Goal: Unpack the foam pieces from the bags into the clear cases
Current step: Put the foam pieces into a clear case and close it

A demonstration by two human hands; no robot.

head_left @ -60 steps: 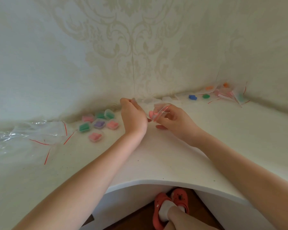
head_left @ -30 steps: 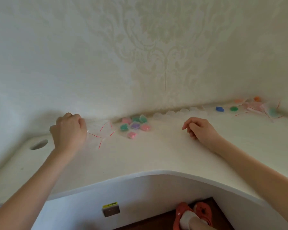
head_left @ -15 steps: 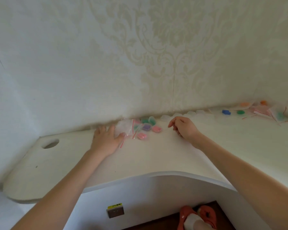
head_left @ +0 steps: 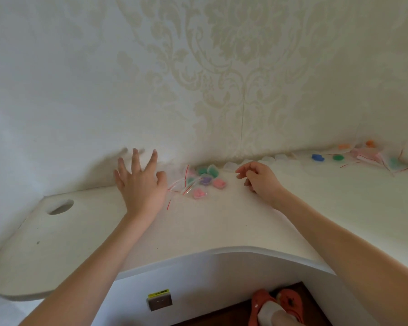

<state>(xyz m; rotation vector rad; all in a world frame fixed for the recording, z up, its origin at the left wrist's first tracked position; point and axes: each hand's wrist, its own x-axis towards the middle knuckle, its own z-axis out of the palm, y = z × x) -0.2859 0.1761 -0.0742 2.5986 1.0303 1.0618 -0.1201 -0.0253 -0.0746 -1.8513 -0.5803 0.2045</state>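
Observation:
Several clear cases filled with pink, green and purple foam pieces (head_left: 206, 180) lie by the wall on the white desk (head_left: 222, 227). Empty clear bags with red strips (head_left: 180, 187) sit just left of them. My left hand (head_left: 140, 184) hovers beside those bags, fingers spread, holding nothing. My right hand (head_left: 259, 178) rests to the right of the cases with loosely curled fingers and nothing visible in it. A row of empty clear cases (head_left: 269, 159) runs along the wall. Bagged foam pieces in blue (head_left: 317, 157), green (head_left: 338, 157) and orange (head_left: 344, 146) lie at the far right.
The desk has a round cable hole (head_left: 60, 206) at the left and a curved front cut-out (head_left: 233, 251). Patterned wallpaper closes in behind the desk. Below the cut-out I see a foot in an orange clog (head_left: 280, 307) and a wall socket (head_left: 160, 301).
Two seconds ago both hands held a bag together. The left hand then carried it left to the bag pile and now lifts off open; the right hand stayed near the cases.

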